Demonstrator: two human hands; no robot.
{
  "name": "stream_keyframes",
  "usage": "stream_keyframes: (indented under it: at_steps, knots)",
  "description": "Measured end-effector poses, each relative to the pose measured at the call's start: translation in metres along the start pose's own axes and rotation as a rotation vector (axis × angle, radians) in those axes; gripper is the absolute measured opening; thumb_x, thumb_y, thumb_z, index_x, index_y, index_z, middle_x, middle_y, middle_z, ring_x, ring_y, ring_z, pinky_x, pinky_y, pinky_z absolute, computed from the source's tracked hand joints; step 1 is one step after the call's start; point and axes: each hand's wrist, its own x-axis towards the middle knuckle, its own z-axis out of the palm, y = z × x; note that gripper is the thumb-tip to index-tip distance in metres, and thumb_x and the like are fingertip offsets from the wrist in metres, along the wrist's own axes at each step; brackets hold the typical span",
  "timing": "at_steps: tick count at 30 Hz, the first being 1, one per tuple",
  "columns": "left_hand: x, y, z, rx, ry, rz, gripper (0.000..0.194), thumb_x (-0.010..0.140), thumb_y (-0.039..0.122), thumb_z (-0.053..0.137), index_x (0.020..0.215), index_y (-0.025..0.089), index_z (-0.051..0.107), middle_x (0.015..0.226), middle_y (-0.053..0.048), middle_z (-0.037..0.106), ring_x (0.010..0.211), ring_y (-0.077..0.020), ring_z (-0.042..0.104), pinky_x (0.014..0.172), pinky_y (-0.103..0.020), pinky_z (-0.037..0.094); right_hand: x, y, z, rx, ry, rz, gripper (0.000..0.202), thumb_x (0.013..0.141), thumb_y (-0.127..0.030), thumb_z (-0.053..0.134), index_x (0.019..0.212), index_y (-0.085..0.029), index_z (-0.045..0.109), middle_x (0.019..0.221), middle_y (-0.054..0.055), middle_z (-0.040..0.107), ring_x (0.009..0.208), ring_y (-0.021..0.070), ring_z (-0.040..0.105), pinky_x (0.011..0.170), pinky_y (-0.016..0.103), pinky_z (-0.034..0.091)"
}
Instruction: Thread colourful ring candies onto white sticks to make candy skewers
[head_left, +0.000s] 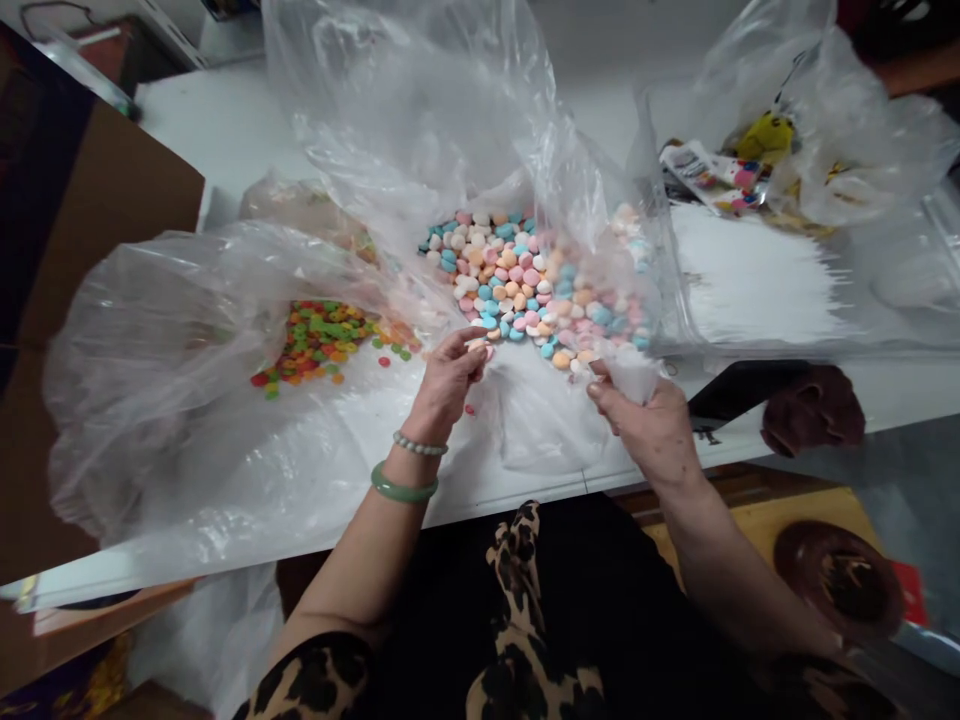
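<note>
Leopard-print sleeves, black clothing — leopard-print tie, green bangle (404,489) (left wrist), pale beaded bracelet (420,446)

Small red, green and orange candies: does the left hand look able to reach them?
Probably yes: the left hand is near the small candies, with nothing solid between, though the clear plastic bag partly covers them.

In front of me is one long white table (225,115), its near edge running a little slanted. At my left stands a brown cardboard box (139,175). On my right side, lower than the table, I see yellowish wooden furniture (836,505) and a grey floor (919,475). The light is pale, and the corners are darker.
</note>
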Motion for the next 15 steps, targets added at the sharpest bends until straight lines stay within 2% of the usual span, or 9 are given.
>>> stream_keyframes:
  at_steps: [2,5,8,15]
  knots:
    - [-0.01,0.011,0.008,-0.304,-0.098,-0.195,0.03,0.068,0.023,0.077,0.096,0.018,0.065,0.068,0.003,0.054,0.052,-0.0039,0.043,0.049,-0.016,0.033,-0.004,0.002,0.01,-0.12,-0.075,-0.13,0.026,0.073,-0.033,0.067,0.095,-0.021,0.073,0.083,0.003,0.072,0.076,0.0201,0.066,0.068,0.032,0.053]
    - [-0.024,0.019,0.016,-0.524,-0.168,-0.291,0.029,0.069,0.02,0.078,0.093,0.016,0.064,0.068,0.003,0.053,0.053,-0.0026,0.045,0.049,-0.013,0.036,-0.014,0.009,0.03,-0.223,-0.194,-0.189,0.025,0.076,-0.03,0.063,0.098,-0.024,0.073,0.087,0.002,0.074,0.081,0.0208,0.067,0.077,0.033,0.053]
    - [-0.033,0.015,0.02,-0.563,-0.156,-0.28,0.027,0.071,0.021,0.078,0.093,0.014,0.065,0.068,0.003,0.054,0.055,-0.0029,0.048,0.049,-0.013,0.037,-0.018,0.015,0.041,-0.246,-0.211,-0.119,0.024,0.077,-0.031,0.061,0.095,-0.022,0.073,0.079,0.002,0.073,0.074,0.0204,0.067,0.074,0.033,0.052]
    - [-0.04,0.006,0.02,-0.463,-0.09,-0.256,0.028,0.071,0.025,0.078,0.093,0.012,0.068,0.069,0.003,0.054,0.054,-0.0028,0.049,0.048,-0.014,0.037,-0.015,0.022,0.042,-0.224,-0.223,-0.037,0.02,0.074,-0.032,0.063,0.087,-0.021,0.073,0.075,0.001,0.072,0.072,0.0196,0.065,0.07,0.03,0.049]
